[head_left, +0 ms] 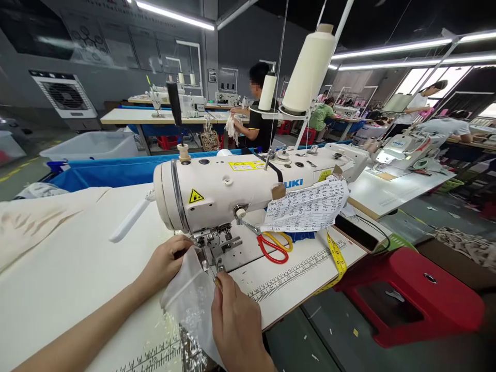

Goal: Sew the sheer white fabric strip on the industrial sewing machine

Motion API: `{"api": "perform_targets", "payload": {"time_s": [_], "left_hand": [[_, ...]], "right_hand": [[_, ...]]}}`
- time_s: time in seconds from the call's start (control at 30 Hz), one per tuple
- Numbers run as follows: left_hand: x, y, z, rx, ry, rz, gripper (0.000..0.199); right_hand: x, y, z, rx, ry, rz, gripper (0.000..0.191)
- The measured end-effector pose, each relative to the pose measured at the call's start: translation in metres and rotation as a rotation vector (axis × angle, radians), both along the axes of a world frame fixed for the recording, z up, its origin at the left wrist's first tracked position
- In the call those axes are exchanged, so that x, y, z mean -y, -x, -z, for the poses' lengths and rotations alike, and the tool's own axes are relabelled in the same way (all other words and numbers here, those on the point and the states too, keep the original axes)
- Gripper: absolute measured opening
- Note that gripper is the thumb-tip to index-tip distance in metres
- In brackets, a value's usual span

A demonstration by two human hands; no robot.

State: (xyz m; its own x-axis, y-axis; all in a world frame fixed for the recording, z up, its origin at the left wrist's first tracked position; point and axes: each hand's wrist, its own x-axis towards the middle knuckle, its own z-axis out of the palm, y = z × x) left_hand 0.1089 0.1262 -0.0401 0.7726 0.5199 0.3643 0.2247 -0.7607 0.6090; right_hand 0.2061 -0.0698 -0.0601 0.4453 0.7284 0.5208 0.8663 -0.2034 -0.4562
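Note:
My left hand (167, 261) is closed on the edge of a thin white fabric piece (189, 294), just left of the needle area of a white sewing machine (217, 191). The fabric hangs over the table's front edge. My right hand (239, 320) pinches slim metal tweezers (212, 269), whose tips point up to the presser foot. Part of the tweezers is hidden by the fingers. Scissors (273, 249) with red and yellow handles lie under the machine arm, right of my hands.
A handwritten paper sheet (306, 206) is taped to the machine. A yellow tape measure (337, 256) hangs over the table edge near a phone (356, 232). Thread cones (310, 72) stand above. A red stool (430, 294) is at right. Co-workers sit and stand behind; one person (261, 119) handles cloth.

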Motion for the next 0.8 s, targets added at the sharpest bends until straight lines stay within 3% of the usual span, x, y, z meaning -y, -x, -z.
{"api": "perform_targets", "payload": {"time_s": [0.3,0.8], "left_hand": [[-0.001,-0.002,-0.005,-0.012,0.124,-0.013,0.038],[-0.003,-0.002,-0.003,-0.029,0.123,-0.022,0.038]], "right_hand": [[-0.016,-0.004,-0.006,0.038,-0.001,-0.066,0.032],[-0.016,-0.005,-0.003,0.029,-0.045,-0.079,0.03]]}}
